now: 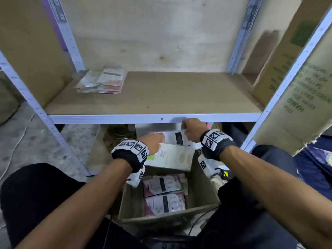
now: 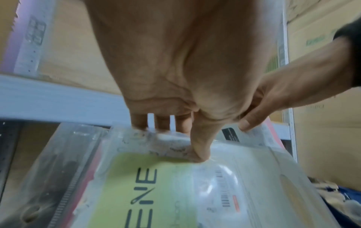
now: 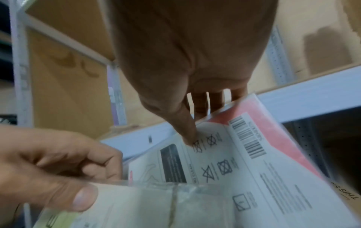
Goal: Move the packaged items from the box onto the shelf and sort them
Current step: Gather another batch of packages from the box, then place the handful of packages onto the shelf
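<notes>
My left hand (image 1: 153, 141) pinches the top edge of a clear packet with a yellow-green card (image 1: 170, 157) (image 2: 156, 185), thumb on its face, just above the open cardboard box (image 1: 203, 193). My right hand (image 1: 193, 129) pinches a pink-and-white packet with a barcode label (image 1: 177, 137) (image 3: 254, 154), held a little behind and above the green one, below the shelf's front rail. Two pink-and-white packets (image 1: 164, 194) lie in the box. On the shelf board (image 1: 161, 97), a small stack of packets (image 1: 102, 79) sits at the back left.
White metal uprights (image 1: 36, 103) frame the shelf on both sides. A large printed cardboard sheet (image 1: 301, 97) leans at the right. My knees in dark trousers flank the box. Much of the shelf board to the right of the stack is bare.
</notes>
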The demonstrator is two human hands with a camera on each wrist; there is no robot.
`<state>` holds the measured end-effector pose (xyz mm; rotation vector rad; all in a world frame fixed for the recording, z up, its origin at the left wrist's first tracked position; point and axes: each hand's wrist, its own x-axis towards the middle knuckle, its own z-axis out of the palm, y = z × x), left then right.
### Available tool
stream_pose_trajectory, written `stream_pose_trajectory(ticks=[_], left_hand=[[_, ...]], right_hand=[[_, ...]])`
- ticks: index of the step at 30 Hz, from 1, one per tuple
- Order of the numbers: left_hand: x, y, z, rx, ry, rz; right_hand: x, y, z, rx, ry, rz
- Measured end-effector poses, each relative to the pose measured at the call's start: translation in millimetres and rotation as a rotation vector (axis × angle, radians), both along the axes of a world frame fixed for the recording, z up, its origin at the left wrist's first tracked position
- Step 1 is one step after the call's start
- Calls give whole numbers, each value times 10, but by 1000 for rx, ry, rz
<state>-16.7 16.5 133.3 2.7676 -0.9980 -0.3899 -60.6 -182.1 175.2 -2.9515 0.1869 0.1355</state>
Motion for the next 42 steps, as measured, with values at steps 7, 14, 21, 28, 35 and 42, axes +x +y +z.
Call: stream_pose_trajectory(ticks=[7,14,21,28,35,42], left_hand=[[124,173,911,-121,-25,-17],[514,485,1543,-322,-56,96],[983,714,1660,-752,79,357],[1537,864,1508,-1060,222,584],[2435,1213,1407,-967,40,842],[3177,1815,1265,-762,-40,986]], right_hand=[[-7,-278,703,135,-102,0],[79,-512,1101,333,-211,-108],[334,-334,1082,928,-284,-246],[998,17,1027,1273,-224,-326],[1941,452,961,1440,-159,-365],[2708,974,778,1505,-31,-340]])
